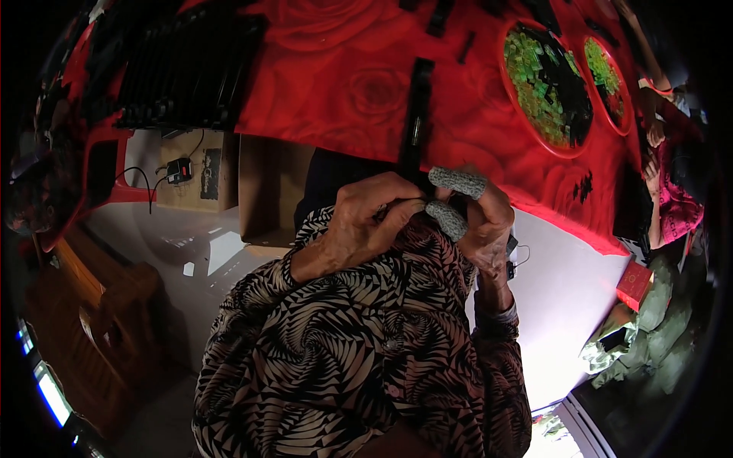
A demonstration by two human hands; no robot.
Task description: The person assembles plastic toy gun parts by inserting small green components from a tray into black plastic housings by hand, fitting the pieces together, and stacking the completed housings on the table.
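Note:
My left hand is closed in front of my chest, with thumb and forefinger pinched together. Close against its fingertips is my right hand, also closed, its thumb and forefinger wearing grey knitted finger covers. Whatever lies between the fingertips is too small and dark to make out. Just beyond the hands, a long black strip lies across the near edge of the table with its red rose-patterned cloth. Its near end reaches down close to my fingers; I cannot tell whether they touch it.
Many black strips lie side by side at the table's left. Two red-rimmed round trays hold green and black pieces. Below the table edge stands an open cardboard box. Another person sits at the right, near a red box.

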